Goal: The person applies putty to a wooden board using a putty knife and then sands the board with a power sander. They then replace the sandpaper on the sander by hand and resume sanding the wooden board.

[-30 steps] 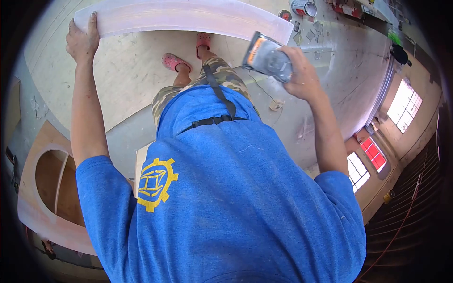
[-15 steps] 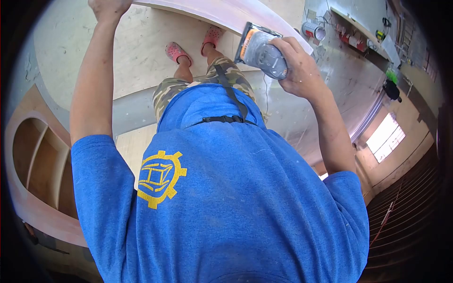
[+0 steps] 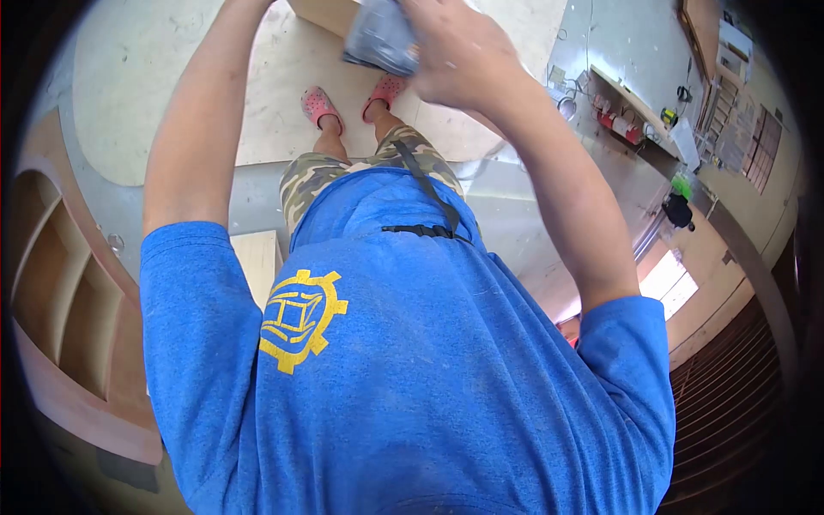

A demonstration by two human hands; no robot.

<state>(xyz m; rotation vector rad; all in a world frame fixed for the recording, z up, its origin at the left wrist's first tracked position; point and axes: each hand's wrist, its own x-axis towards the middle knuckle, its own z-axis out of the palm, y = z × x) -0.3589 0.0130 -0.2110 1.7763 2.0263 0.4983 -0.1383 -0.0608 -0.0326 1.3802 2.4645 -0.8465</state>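
Note:
My right hand (image 3: 455,51) is raised at the top of the view, shut on a grey power sander (image 3: 378,39) with its body tilted down to the left. Just left of the sander, a small corner of a pale wooden board (image 3: 319,10) shows at the top edge. My left arm (image 3: 197,129) reaches straight up beside it, and its hand is cut off by the frame edge. Below the arms I see my blue shirt, camouflage shorts and pink clogs (image 3: 319,105).
A curved wooden shelf unit (image 3: 60,283) stands at the left. A plywood sheet (image 3: 154,86) lies on the floor under my feet. A bench with cans and tools (image 3: 627,112) runs along the right, near a bright window (image 3: 665,283).
Both arms rose toward the top of the view. The sander moved left and up, over the board. My left hand, which held the board's edge, has gone out of frame.

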